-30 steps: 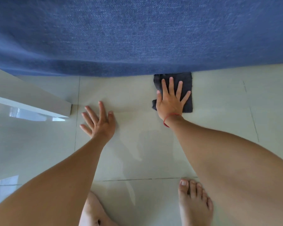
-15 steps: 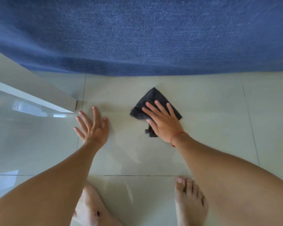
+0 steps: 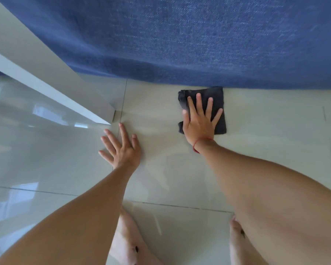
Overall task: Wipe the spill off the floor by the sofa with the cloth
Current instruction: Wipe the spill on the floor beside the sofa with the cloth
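Observation:
A dark grey cloth (image 3: pixel 219 96) lies flat on the pale tiled floor (image 3: pixel 266 140), its far edge against the base of the blue sofa (image 3: pixel 199 44). My right hand (image 3: pixel 199 121) presses down on the cloth with fingers spread, a red string around the wrist. My left hand (image 3: pixel 122 148) rests flat on the bare floor to the left, fingers apart, holding nothing. I cannot make out a spill on the glossy tiles.
A white low table or shelf edge (image 3: pixel 52 88) juts in from the left, its corner close to my left hand. My bare feet (image 3: pixel 128 241) stand at the bottom of the view. Tile joints cross the floor.
My right hand has pushed the cloth away from me, from the middle of the tile back up against the sofa, and the cloth has flattened out. My left hand stays planted.

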